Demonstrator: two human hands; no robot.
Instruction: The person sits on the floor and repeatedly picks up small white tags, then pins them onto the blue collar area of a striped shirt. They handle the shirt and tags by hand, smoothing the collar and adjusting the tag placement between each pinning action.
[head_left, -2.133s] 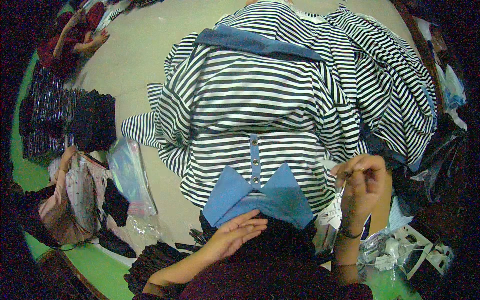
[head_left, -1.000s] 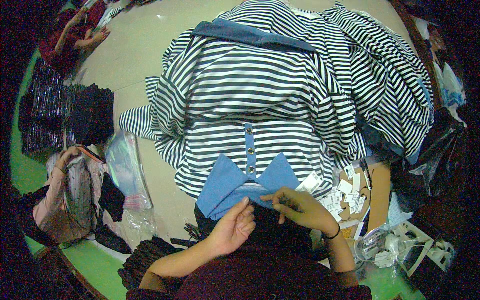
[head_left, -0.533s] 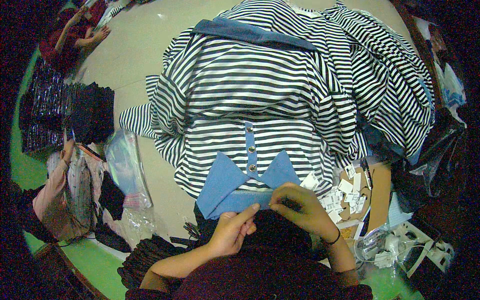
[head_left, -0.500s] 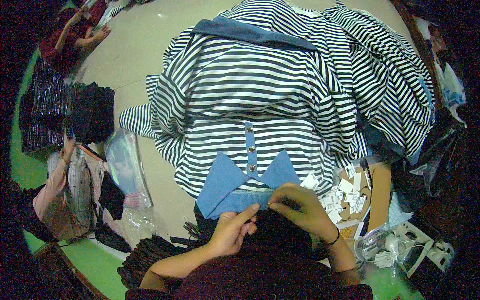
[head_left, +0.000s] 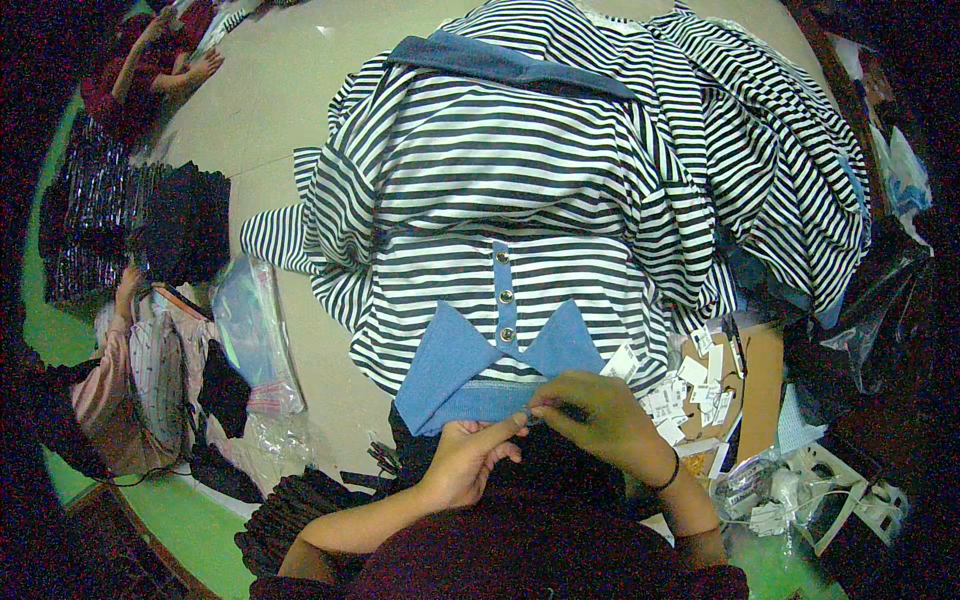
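A black-and-white striped shirt [head_left: 440,330] lies in front of me with its blue collar [head_left: 470,402] nearest to me. Its two collar points spread apart, and a blue button placket [head_left: 503,290] runs between them. My left hand [head_left: 468,462] is closed at the collar's near edge, its thumb along the edge and its fingers curled beneath. Close against that thumb tip, my right hand [head_left: 605,428] pinches with thumb and forefinger. Whatever small thing sits between the fingertips is too small to make out. A white tag [head_left: 621,362] lies on the shirt beside my right hand.
More striped shirts [head_left: 770,150] are heaped beyond and to the right. Loose white tags [head_left: 690,395] lie on cardboard [head_left: 762,385] at the right. Plastic bags [head_left: 255,330] and a dark folded stack [head_left: 180,225] are at the left, near other people's hands [head_left: 205,68].
My right hand has moved slightly left and down, bringing its fingertips to my left thumb. My left hand has shifted slightly right. At the left, another person's arm has moved a little.
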